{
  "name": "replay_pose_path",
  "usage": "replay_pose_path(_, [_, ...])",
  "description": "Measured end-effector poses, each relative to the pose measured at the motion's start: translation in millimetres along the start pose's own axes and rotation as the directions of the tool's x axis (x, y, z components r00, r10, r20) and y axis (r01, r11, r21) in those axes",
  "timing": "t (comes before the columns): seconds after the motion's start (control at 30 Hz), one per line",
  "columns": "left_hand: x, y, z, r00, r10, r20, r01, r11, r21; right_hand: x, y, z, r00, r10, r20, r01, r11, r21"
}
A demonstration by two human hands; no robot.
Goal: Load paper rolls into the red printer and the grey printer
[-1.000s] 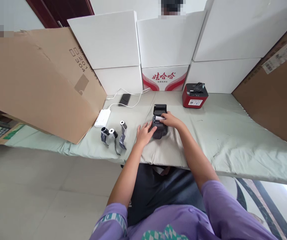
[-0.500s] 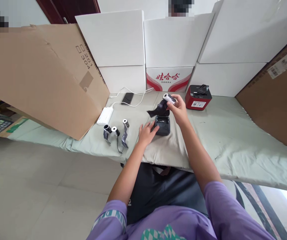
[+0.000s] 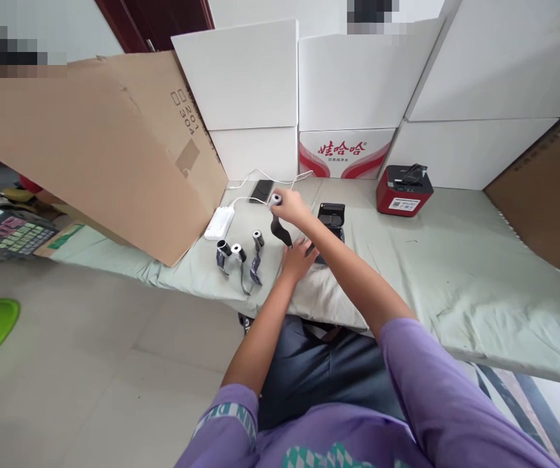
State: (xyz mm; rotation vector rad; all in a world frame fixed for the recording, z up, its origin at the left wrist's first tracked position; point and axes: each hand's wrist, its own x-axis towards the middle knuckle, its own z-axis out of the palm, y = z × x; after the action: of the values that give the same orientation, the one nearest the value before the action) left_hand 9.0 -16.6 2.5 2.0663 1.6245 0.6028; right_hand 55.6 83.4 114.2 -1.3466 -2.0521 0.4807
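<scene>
Near the centre of the frame, the right hand (image 3: 291, 207) has its fingers closed on a paper roll (image 3: 276, 201), pale end towards the camera — its long axis is mostly hidden. The roll's dark tail (image 3: 280, 230) dangles towards the left hand (image 3: 298, 260), beside the open black printer (image 3: 332, 217); I cannot tell whether those fingers grip. The right forearm (image 3: 352, 270) partly covers the printer — three loose rolls (image 3: 258, 238) lie left on the counter (image 3: 460, 260).
</scene>
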Motion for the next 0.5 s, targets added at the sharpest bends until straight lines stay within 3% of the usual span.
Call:
replay_pose_path(0.2, [0,1,-2.6,0.999,0.028,0.047,-0.033,0.993,0.117,11,0,52,0.950,0.192,0.247,-0.127,0.959,-0.255])
replay_pose_path(0.37, [0,0,-2.0,0.998,0.025,0.058,-0.034,0.988,0.152,9,3,53,0.920,0.260,0.293,-0.169,0.939,-0.300])
replay_pose_path(0.43, [0,-1,0.4,0.998,0.028,0.064,-0.038,0.988,0.149,9,-7,46,0.958,0.193,0.214,-0.119,0.941,-0.316])
replay_pose_path(0.5, [1,-2,3.6,0.998,0.048,0.040,-0.053,0.991,0.121,10,-27,44,0.986,0.025,0.162,0.026,0.952,-0.304])
